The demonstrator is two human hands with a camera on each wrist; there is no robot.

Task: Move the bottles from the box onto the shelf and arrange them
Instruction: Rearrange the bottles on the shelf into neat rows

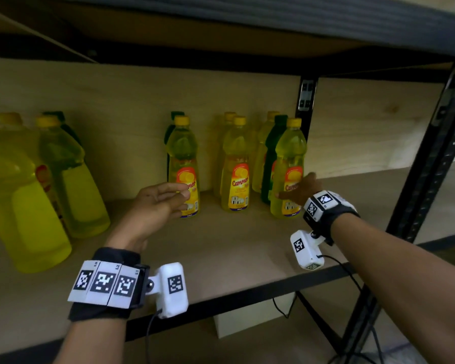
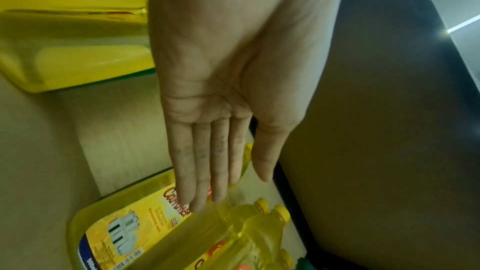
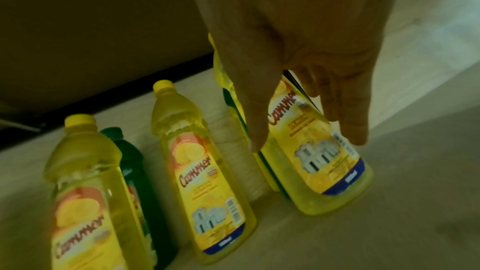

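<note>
Small yellow bottles stand in rows on the wooden shelf (image 1: 234, 248), with green bottles (image 1: 272, 153) behind some. My left hand (image 1: 179, 199) is open and empty, its fingers just in front of the leftmost small bottle (image 1: 183, 158). In the left wrist view this hand (image 2: 228, 182) has straight fingers above that bottle's label (image 2: 145, 219). My right hand (image 1: 300, 190) is at the front right bottle (image 1: 289, 153). The right wrist view shows the right hand (image 3: 306, 141) with thumb and fingers loosely on either side of that upright bottle (image 3: 311, 163). Contact is unclear.
Large yellow bottles (image 1: 24, 200) crowd the shelf's left end. Another small yellow bottle (image 1: 235, 166) stands between my hands. The upper shelf (image 1: 247, 22) hangs low overhead. A black metal post (image 1: 418, 193) bounds the right side. A pale box (image 1: 247, 321) sits under the shelf.
</note>
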